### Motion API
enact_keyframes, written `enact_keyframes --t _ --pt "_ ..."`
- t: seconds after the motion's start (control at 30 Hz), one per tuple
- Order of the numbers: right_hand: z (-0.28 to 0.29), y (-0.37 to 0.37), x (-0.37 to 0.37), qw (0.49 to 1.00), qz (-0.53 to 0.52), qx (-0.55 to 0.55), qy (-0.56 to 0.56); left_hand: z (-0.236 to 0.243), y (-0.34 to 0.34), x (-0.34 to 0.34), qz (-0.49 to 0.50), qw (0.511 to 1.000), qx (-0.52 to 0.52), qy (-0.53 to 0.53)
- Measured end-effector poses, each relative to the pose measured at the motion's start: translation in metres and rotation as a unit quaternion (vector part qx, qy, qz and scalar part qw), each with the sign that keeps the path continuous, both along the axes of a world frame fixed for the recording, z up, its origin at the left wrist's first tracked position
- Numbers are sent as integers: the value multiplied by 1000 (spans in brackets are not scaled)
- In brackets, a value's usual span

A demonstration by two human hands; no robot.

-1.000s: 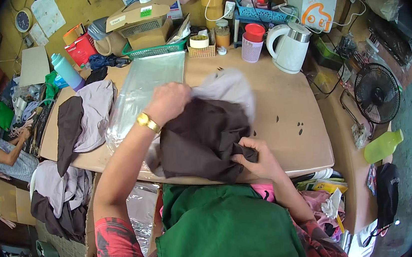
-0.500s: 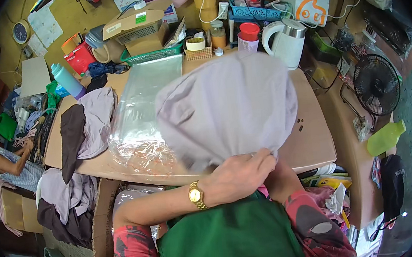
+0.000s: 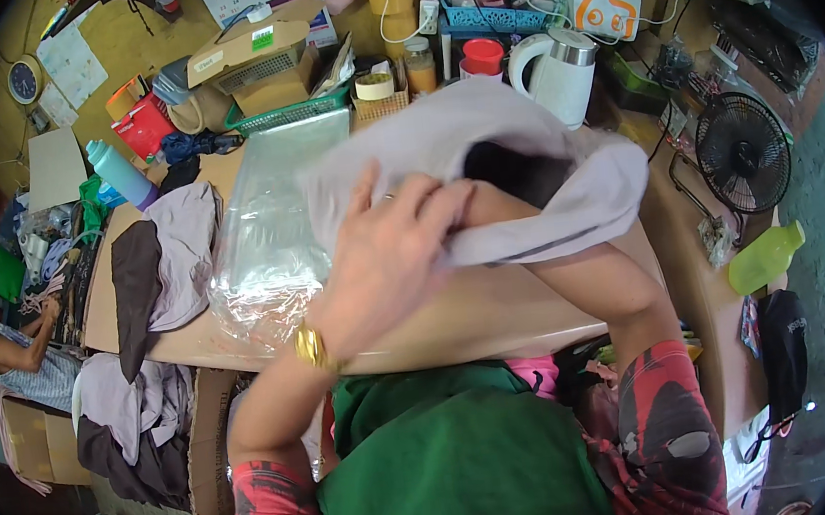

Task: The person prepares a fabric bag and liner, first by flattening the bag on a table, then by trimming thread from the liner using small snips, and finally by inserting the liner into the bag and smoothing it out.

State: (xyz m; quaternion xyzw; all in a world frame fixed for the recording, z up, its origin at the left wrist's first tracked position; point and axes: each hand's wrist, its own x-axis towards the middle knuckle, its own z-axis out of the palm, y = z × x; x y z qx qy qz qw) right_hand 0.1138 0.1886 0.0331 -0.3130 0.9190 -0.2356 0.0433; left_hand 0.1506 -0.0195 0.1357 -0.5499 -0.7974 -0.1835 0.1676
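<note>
The pale lilac garment [image 3: 483,165] is lifted off the table [image 3: 499,314], filling the upper middle of the frame, with a dark opening showing near its top. My left hand [image 3: 388,260] lies flat against its front in the centre of the frame, fingers [image 3: 406,213] spread apart and pressing on the cloth, with a gold watch [image 3: 309,347] at the wrist. My right hand is out of sight: the forearm [image 3: 575,271] runs up from the lower right and disappears inside the garment, so I cannot tell whether those fingers are apart or closed.

Just left of the garment, a stack of clear plastic bags [image 3: 265,238] lies on the table. Further left, a dark brown garment [image 3: 137,286] and another pale one [image 3: 181,252] are draped over the table's edge, and more clothes [image 3: 128,418] hang below them at lower left.

Behind the garment, at upper right, stands a white kettle [image 3: 559,71], with a red-lidded cup [image 3: 484,57] beside it and a roll of tape [image 3: 374,85] further left. A green basket [image 3: 292,112] with cardboard boxes sits at upper centre-left, a blue bottle [image 3: 117,173] at upper left. At right are a black fan [image 3: 747,137] and, below it, a green bottle [image 3: 765,259]. Another person [image 3: 19,339] sits at the left edge.
</note>
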Motion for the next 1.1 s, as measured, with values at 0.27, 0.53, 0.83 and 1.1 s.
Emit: enact_keyframes --t 0.27,0.53,0.83,1.1 --pt "-5 62 24 992 -62 24 112 16 -52 -41 -213 902 126 -355" --pt "62 -21 46 984 -134 -82 82 5 -58 -44 -200 803 248 -504" --pt "161 17 90 953 37 210 -218 72 -113 -80 -108 892 -211 -385" --pt "120 80 49 861 -320 267 292 25 -65 -86 78 983 -6 167"
